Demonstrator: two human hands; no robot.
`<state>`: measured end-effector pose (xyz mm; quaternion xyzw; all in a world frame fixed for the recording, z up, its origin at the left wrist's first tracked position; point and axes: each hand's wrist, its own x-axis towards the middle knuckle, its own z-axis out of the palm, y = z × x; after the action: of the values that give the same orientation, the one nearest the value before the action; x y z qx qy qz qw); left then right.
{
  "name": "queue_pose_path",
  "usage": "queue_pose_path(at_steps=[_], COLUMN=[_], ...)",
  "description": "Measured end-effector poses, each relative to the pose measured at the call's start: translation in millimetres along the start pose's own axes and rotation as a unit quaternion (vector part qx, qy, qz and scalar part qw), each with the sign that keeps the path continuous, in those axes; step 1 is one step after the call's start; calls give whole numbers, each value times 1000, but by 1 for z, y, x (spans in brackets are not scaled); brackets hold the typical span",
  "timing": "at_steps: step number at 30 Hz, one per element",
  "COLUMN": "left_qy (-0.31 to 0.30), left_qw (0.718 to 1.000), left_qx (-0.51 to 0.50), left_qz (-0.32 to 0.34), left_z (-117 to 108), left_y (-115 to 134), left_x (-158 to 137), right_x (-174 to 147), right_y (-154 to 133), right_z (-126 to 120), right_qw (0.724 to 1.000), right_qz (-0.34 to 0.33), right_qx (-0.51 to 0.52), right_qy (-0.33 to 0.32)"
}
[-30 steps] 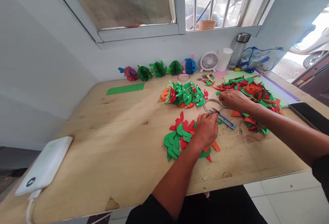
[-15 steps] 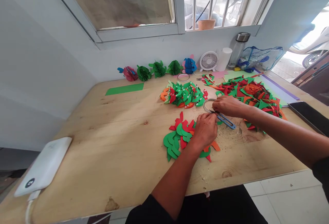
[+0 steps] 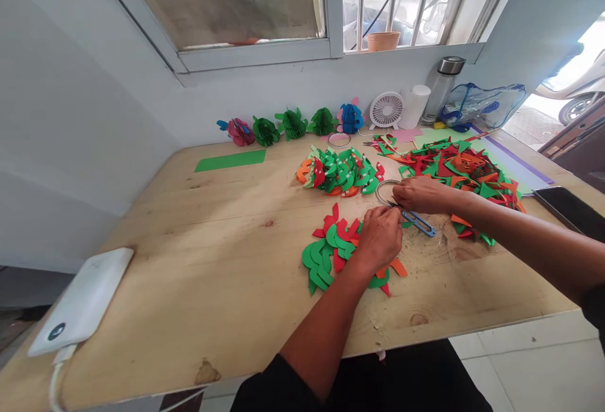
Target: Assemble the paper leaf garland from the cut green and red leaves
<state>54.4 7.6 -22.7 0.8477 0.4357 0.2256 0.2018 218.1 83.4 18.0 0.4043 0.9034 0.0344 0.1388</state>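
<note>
My left hand [image 3: 380,239] is closed, fingertips pressed together at the right edge of a loose pile of green, red and orange cut paper shapes [image 3: 317,261]. What its fingers pinch is hidden. Just above and to the right, my right hand [image 3: 418,194] is closed too, its fingers bent down beside a thin ring [image 3: 380,191] that looks like a roll of tape. Whatever lies under those fingers cannot be made out. Blue-handled thread snips [image 3: 420,223] lie on the table between both hands, blades pointing toward the left fingertips.
Behind the hands lies a heap of green shapes with small white patches [image 3: 345,169]. Paper scraps [image 3: 467,169] are piled at the right, near a phone [image 3: 567,209]. Folded paper figures [image 3: 290,125], a small fan [image 3: 386,111] and a bottle [image 3: 437,94] line the wall. A power bank [image 3: 85,298] sits far left.
The whole view has shifted slightly. Both hands keep nearly the same places and bent-finger poses, and the snips and paper piles have not moved.
</note>
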Motion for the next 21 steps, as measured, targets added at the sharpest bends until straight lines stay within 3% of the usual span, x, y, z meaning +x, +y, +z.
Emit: queue_pose_path(at_steps=[4, 10, 21], left_qy=[-4, 4, -3], left_qw=[1000, 1000, 1000], left_qx=[1, -7, -7], left_qz=[1, 4, -2], left_z=[-1, 3, 2], left_y=[0, -2, 0], left_x=[-1, -1, 0], right_x=[-6, -10, -9], right_y=[4, 3, -4], right_z=[-2, -6, -2], right_qw=[999, 997, 995], right_qz=[4, 53, -57], right_qx=[49, 58, -43], right_qy=[-11, 23, 64])
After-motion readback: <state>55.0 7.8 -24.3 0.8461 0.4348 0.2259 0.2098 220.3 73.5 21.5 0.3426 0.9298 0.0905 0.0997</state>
